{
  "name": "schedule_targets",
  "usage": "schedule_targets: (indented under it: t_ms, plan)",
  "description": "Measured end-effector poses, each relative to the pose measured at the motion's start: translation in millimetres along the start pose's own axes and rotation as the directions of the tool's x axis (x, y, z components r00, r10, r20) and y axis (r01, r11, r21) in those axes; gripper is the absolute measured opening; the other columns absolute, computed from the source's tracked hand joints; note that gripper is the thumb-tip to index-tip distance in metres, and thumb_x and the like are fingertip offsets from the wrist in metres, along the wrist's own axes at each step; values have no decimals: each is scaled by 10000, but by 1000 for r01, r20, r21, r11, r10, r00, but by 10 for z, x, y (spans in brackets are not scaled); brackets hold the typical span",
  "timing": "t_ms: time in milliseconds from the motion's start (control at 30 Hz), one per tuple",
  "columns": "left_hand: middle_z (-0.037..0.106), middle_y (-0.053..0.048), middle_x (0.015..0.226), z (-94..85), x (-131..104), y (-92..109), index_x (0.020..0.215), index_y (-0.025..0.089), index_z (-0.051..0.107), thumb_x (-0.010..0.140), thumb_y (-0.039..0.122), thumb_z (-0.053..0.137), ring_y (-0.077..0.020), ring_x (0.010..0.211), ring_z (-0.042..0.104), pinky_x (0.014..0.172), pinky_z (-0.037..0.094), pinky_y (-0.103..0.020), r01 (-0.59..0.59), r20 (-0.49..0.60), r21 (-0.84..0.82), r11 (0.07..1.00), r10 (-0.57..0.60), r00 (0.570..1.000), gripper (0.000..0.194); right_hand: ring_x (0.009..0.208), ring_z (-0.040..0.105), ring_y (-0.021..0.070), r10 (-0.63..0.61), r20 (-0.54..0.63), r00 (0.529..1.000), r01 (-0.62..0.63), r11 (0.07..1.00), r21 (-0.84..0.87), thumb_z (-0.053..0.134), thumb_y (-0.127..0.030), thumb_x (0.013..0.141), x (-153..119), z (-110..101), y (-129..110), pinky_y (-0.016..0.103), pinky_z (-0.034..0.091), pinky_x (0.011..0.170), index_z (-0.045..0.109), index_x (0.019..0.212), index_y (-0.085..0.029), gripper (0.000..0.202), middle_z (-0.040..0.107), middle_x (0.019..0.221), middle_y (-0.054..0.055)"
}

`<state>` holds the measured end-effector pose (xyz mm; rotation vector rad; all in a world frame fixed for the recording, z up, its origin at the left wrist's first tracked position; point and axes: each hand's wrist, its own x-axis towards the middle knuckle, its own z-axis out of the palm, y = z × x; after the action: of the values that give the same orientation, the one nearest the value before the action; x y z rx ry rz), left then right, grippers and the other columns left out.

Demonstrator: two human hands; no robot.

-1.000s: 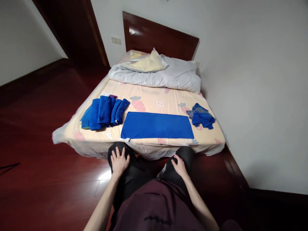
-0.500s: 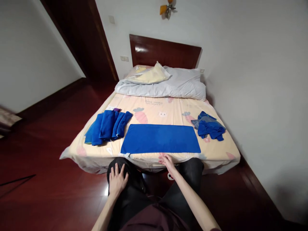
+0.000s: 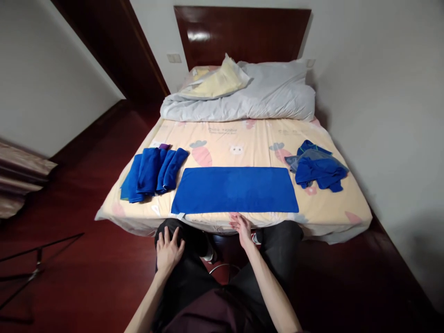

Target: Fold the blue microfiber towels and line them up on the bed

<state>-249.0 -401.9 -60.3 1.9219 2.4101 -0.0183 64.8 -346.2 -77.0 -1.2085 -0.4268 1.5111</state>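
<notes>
A blue towel [image 3: 236, 190] lies flat as a wide rectangle near the front edge of the bed, a small white tag at its left front corner. My right hand [image 3: 242, 227] is just in front of the towel's near edge, fingers apart and holding nothing. On my left knee rests my left hand [image 3: 169, 249], its fingers spread. Several folded or rolled blue towels [image 3: 149, 173] lie side by side to the left of the flat one. To its right is a crumpled heap of blue and grey cloths [image 3: 317, 167].
The bed [image 3: 222, 148] has a carrot-patterned sheet. A grey quilt [image 3: 277, 90] and a pale yellow pillow [image 3: 224, 79] lie by the dark headboard [image 3: 243, 34]. A black metal stand [image 3: 36, 263] is on the floor at left, near a striped curtain [image 3: 21, 178].
The view has tilted down and come closer, so the stand and curtain show more. My right hand has shifted slightly beside the towel's front edge. My left hand stays on my knee.
</notes>
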Motion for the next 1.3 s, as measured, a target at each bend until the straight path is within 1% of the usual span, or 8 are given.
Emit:
schedule_targets:
  t_ms: [167,300,433,567,767,1033,1200,1300]
  plan:
    - [294,-215,1703,-42,-12,31,1565,178,503,992,345,534,-432,1563,295,1219,348,-549,7,4,7,1000,-7,1000,597,616,740,217,-28,15,999,30,985,-168,729,-664,819,-62,58,-18,314,585,565,636,1392,-194,747,812,983,109]
    - [291,-212,1705,-87,-17,51,1568,176,499,988,344,543,-431,1567,288,1232,335,-539,21,15,-4,1000,-21,1000,605,535,690,174,71,71,995,-64,994,-93,799,-569,793,-29,109,29,268,534,498,502,1533,-218,871,804,915,63]
    - [279,-223,1706,-117,-21,55,1565,171,502,990,339,536,-436,1571,275,1232,335,-549,16,26,-22,1000,-16,1000,600,561,686,134,129,105,986,-147,973,180,825,-526,792,36,149,90,226,524,508,530,1435,-285,747,793,939,13]
    - [282,-217,1707,-86,-24,30,1566,172,502,994,338,522,-433,1574,271,1238,327,-544,10,15,-36,999,-10,1000,596,579,671,82,145,2,989,-136,920,367,884,-485,744,85,183,93,177,522,538,646,1152,-257,525,778,931,-26]
    - [302,-175,1710,-22,-18,-4,1567,203,502,968,337,540,-420,1572,280,1221,357,-568,16,-11,-54,998,-17,1000,615,621,731,150,111,-9,994,-105,967,234,895,-539,734,151,312,38,237,576,573,647,958,-193,481,817,954,69]
    - [288,-203,1708,-33,5,11,1546,174,527,982,342,518,-440,1566,284,1199,381,-582,-5,-14,-47,999,4,1000,589,647,722,106,187,-141,972,-120,915,385,820,-444,863,218,427,3,204,598,602,677,961,-191,307,789,1208,121]
    - [312,-211,1696,-20,2,21,1529,163,544,974,334,531,-452,1555,304,1188,392,-600,9,-34,-69,998,-11,999,581,632,691,66,241,-10,970,-194,805,561,702,-334,967,166,450,-62,173,601,593,718,1037,-217,136,722,1366,71]
    - [429,-188,1639,-73,65,21,1420,179,640,960,316,536,-429,1527,373,1171,420,-611,0,-70,-130,992,-9,997,491,742,734,79,225,61,972,-210,729,652,653,-254,985,148,467,-45,191,632,671,728,971,-239,78,705,1399,31]
